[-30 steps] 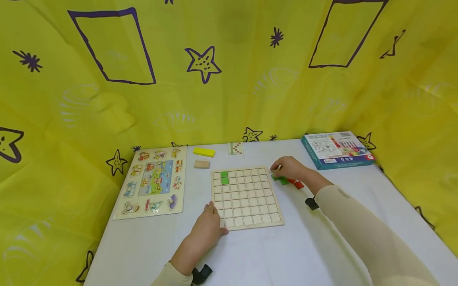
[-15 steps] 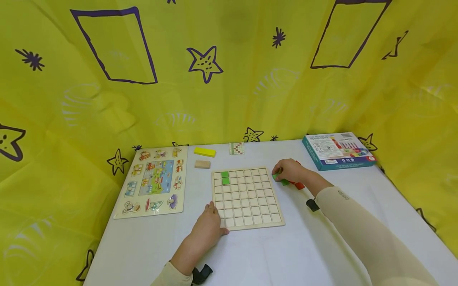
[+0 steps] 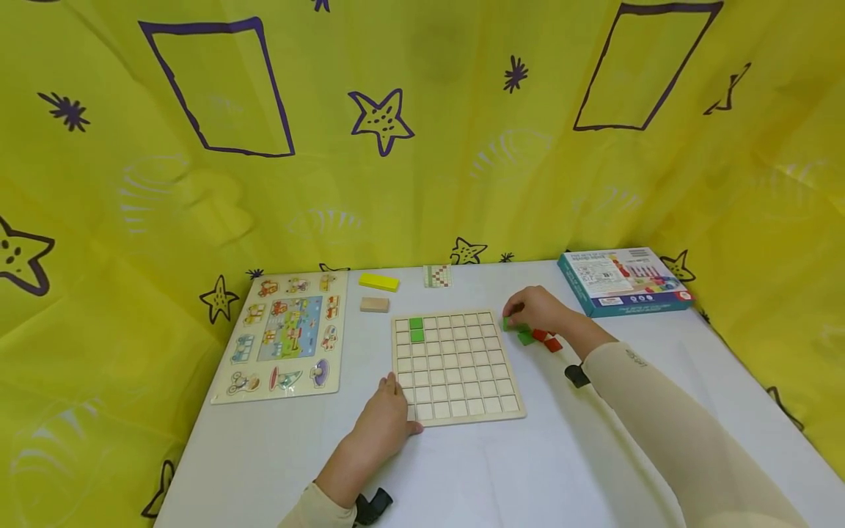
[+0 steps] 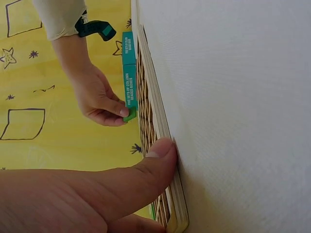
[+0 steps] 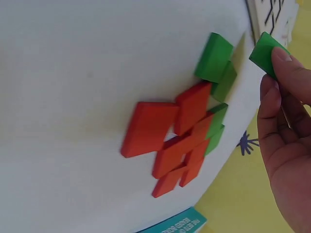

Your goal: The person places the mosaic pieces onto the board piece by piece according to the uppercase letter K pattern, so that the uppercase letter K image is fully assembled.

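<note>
A wooden board with a grid of square cells (image 3: 462, 367) lies on the table. Two green tiles (image 3: 416, 335) sit in its upper left part. My left hand (image 3: 379, 422) holds the board's near left corner, thumb against the front edge and fingers along the left side. Just beyond the far right corner, my right hand (image 3: 538, 309) pinches a green square tile (image 5: 265, 52) between thumb and fingers, lifted off the table. Beside it lie several loose red tiles (image 5: 150, 126) and green tiles (image 5: 214, 56), partly overlapping; in the head view the hand hides some.
To the left lies a picture puzzle board (image 3: 290, 337). Behind the grid board are a yellow block (image 3: 379, 281), a plain wooden block (image 3: 374, 304) and a small pattern card (image 3: 438, 276). A teal box (image 3: 627, 282) stands at the back right, before a yellow curtain (image 3: 422, 183).
The right hand has taken up a green tile from the loose ones and raised it slightly towards the board. The left hand has stayed at the board's corner.
</note>
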Available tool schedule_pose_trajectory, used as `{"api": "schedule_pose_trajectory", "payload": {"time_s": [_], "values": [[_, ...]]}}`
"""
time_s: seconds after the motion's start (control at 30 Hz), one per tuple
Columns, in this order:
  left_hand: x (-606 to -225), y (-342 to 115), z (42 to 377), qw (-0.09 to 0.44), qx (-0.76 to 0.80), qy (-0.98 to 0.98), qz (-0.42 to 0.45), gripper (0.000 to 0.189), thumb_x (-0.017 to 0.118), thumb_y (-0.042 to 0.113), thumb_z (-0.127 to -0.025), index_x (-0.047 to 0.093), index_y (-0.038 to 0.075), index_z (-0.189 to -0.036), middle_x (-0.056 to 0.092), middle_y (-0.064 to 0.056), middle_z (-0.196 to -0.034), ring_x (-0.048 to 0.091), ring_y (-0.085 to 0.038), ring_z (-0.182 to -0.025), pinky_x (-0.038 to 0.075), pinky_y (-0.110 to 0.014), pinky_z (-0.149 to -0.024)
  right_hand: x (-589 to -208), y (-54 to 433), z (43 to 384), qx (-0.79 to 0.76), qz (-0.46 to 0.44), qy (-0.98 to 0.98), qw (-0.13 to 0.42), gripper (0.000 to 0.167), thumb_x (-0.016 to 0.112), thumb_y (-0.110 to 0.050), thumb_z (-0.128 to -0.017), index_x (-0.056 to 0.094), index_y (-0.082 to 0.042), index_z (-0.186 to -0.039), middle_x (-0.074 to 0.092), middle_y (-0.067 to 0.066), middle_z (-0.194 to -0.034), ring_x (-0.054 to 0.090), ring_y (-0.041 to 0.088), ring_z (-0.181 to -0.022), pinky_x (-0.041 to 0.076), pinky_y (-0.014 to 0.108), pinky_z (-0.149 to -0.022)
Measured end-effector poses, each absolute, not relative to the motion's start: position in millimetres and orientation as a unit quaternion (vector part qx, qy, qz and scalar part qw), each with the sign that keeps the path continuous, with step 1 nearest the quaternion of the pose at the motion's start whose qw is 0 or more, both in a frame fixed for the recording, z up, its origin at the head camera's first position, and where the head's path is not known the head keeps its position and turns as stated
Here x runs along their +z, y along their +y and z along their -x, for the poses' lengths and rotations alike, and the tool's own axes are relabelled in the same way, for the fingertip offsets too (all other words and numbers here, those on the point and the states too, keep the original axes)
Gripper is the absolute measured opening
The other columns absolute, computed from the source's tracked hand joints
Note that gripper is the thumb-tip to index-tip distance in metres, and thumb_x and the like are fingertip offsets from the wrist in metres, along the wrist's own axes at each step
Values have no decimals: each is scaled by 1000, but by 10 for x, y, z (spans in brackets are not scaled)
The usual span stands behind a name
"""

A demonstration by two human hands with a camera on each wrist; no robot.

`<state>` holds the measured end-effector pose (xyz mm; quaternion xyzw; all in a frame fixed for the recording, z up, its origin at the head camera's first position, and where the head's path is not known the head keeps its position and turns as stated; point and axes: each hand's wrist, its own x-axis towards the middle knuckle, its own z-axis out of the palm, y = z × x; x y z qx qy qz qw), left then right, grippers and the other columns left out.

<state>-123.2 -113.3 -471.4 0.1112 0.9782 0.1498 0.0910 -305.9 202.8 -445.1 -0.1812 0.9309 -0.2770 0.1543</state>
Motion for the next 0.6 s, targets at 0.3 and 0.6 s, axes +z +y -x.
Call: {"api": "schedule_pose_trajectory", "payload": {"time_s": [0.3,0.6], "values": [[-4709,-1130,1226,85,154,978,-111,87,84,33,-81,46,-25,-133,42,-38,-145,44,-46,-135,45,-46,-105,-4268,1848,3137,-305,179,925,140,13,72,-10,-94,77,-4,-104,74,6,-103,63,25,-95,53,39,-82],[-4733,-1128,1227,86,150,979,-111,87,84,33,-81,45,-25,-134,41,-37,-146,44,-46,-136,46,-45,-105,-4201,1550,3178,-310,206,916,147,12,74,-9,-92,78,-5,-102,75,3,-98,66,22,-93,54,39,-84]]}}
